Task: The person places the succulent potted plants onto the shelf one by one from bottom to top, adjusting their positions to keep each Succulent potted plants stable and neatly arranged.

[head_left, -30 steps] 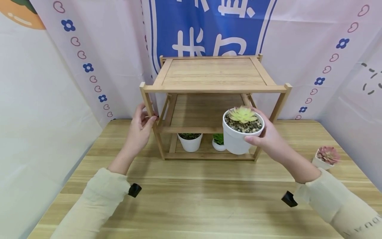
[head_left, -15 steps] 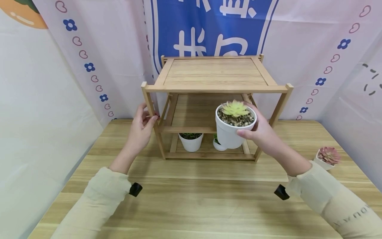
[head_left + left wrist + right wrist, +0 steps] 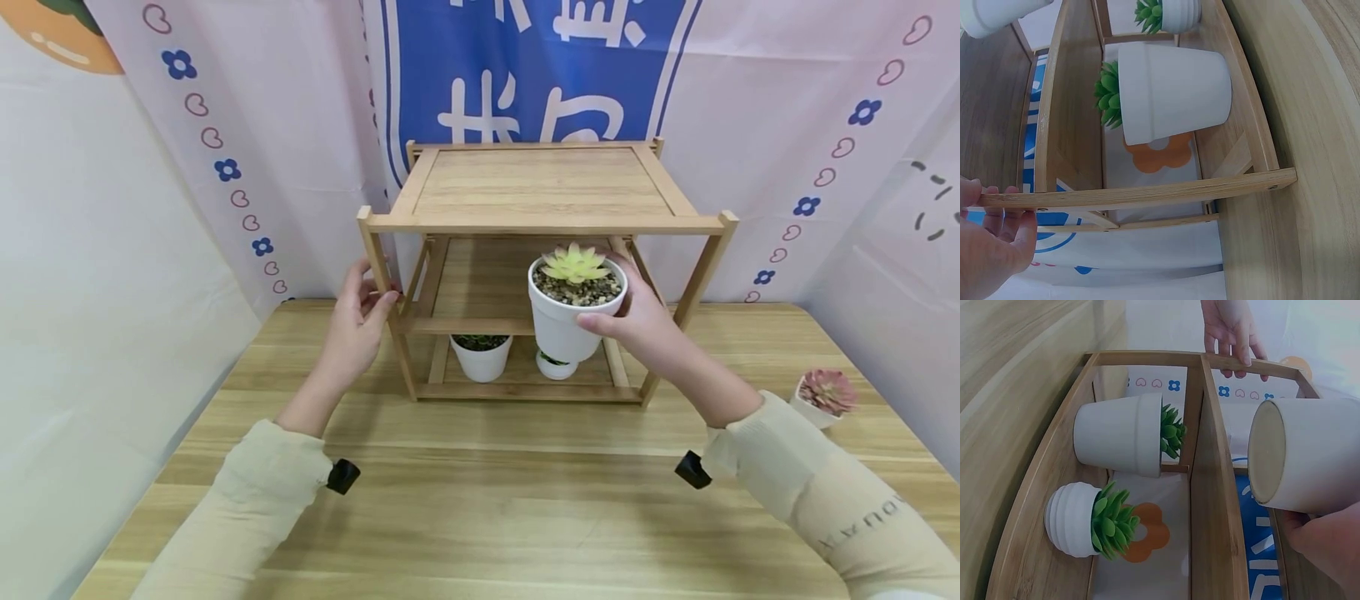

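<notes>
My right hand (image 3: pixel 647 323) grips a white pot (image 3: pixel 564 329) holding a pale yellow-green succulent (image 3: pixel 575 265) and gravel. The pot is upright, in front of the middle tier (image 3: pixel 487 279) of a wooden shelf rack (image 3: pixel 555 182). Its plain round base shows in the right wrist view, with thumb and palm (image 3: pixel 1329 540) beneath. My left hand (image 3: pixel 358 323) holds the rack's front left post (image 3: pixel 388 287) between thumb and fingers. On the bottom tier stand a larger white potted succulent (image 3: pixel 1175 94) and a small ribbed white pot (image 3: pixel 1072 519) with green leaves.
A pink succulent in a white pot (image 3: pixel 817 398) stands on the wooden table (image 3: pixel 480 500) to the right. The rack's top board overhangs the middle tier. Behind it hangs a patterned cloth (image 3: pixel 750 125) with a blue panel.
My right hand has carried the white pot leftward and slightly up, toward the middle tier. The left hand stays on the post.
</notes>
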A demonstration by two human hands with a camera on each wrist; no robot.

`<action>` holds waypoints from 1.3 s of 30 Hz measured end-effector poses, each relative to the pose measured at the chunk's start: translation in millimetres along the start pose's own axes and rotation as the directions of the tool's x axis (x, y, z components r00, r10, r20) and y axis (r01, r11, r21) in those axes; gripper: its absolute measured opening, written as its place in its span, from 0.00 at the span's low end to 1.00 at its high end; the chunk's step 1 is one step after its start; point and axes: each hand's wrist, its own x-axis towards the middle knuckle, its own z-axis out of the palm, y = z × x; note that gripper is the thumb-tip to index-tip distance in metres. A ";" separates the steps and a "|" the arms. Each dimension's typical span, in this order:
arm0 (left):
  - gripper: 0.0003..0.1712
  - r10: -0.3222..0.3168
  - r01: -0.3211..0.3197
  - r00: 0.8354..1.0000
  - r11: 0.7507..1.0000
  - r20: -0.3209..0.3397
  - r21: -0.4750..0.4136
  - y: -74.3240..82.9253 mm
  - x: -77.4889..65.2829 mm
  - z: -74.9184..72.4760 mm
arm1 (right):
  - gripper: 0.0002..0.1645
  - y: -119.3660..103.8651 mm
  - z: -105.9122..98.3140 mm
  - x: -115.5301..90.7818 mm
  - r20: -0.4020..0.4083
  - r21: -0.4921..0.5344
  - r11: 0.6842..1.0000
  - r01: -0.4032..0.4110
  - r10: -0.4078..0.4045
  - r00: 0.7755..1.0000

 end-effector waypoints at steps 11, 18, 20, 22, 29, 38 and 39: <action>0.27 0.007 -0.007 1.000 1.000 -0.008 -0.007 -0.8 0.0 -0.2 | 0.52 3.0 5.0 12.5 0.003 -0.032 0.999 0.015 -0.015 1.000; 0.28 0.005 -0.005 1.000 1.000 -0.004 -0.015 0.1 0.0 -0.3 | 0.51 2.2 7.1 17.6 -0.001 -0.051 0.999 0.010 -0.010 1.000; 0.28 0.006 -0.006 1.000 1.000 -0.003 -0.017 0.2 0.1 -0.5 | 0.50 1.6 8.4 19.2 0.001 -0.043 0.999 0.014 -0.014 1.000; 0.28 0.007 -0.007 1.000 1.000 -0.002 -0.015 0.4 0.2 -0.5 | 0.50 1.4 9.5 20.8 0.003 -0.038 0.999 0.018 -0.017 1.000; 0.28 0.001 -0.001 1.000 1.000 -0.004 -0.010 0.4 -0.4 -0.1 | 0.52 3.7 13.6 24.6 0.018 -0.015 1.000 0.006 -0.005 1.000; 0.28 0.003 -0.003 1.000 1.000 0.000 -0.012 -0.8 -0.3 -0.1 | 0.53 6.3 18.7 30.1 0.011 -0.027 1.000 -0.009 0.010 1.000; 0.28 0.003 -0.003 1.000 1.000 0.000 -0.012 -1.1 -0.1 -0.1 | 0.53 6.1 19.3 31.0 0.015 -0.020 1.000 -0.005 0.006 1.000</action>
